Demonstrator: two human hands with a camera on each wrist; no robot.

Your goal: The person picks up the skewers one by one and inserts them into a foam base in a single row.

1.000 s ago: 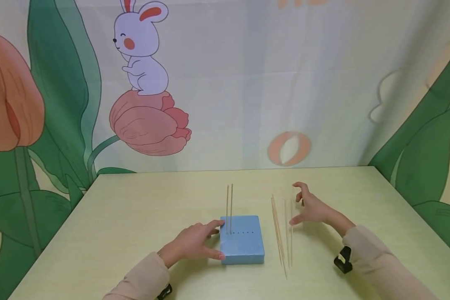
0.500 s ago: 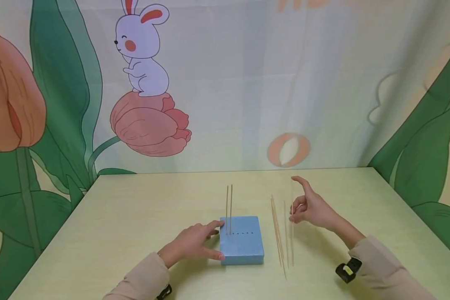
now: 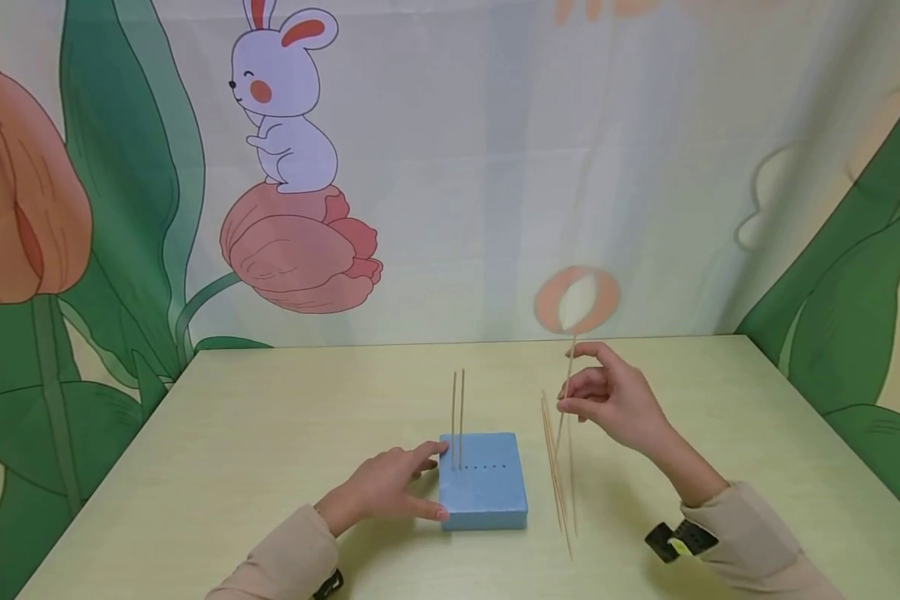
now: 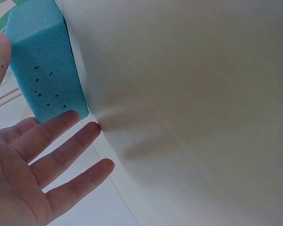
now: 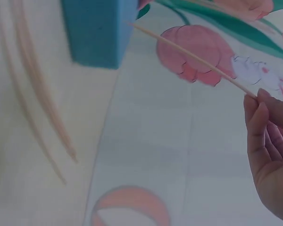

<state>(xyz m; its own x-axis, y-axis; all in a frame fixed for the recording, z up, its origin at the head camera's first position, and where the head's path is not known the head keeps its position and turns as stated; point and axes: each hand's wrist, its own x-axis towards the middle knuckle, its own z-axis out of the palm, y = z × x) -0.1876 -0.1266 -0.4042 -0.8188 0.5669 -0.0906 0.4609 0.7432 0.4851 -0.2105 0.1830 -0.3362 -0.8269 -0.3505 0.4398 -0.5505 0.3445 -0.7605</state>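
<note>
A blue foam block sits on the table, with a row of small holes across its top. Two thin bamboo skewers stand upright in its left part. My left hand touches the block's left side, thumb at the near corner and index finger farther back; its fingers look fairly straight and spread in the left wrist view. To the right, my right hand pinches one skewer between thumb and fingers, holding it raised and tilted. The index finger reaches up along its upper part.
Several loose skewers lie on the pale table between the block and my right hand. Behind the table hangs a printed curtain with a rabbit and flowers.
My right hand has taken hold of the rightmost skewer, lifted it off the table and moved it left, over the loose ones. The left hand and block have stayed put.
</note>
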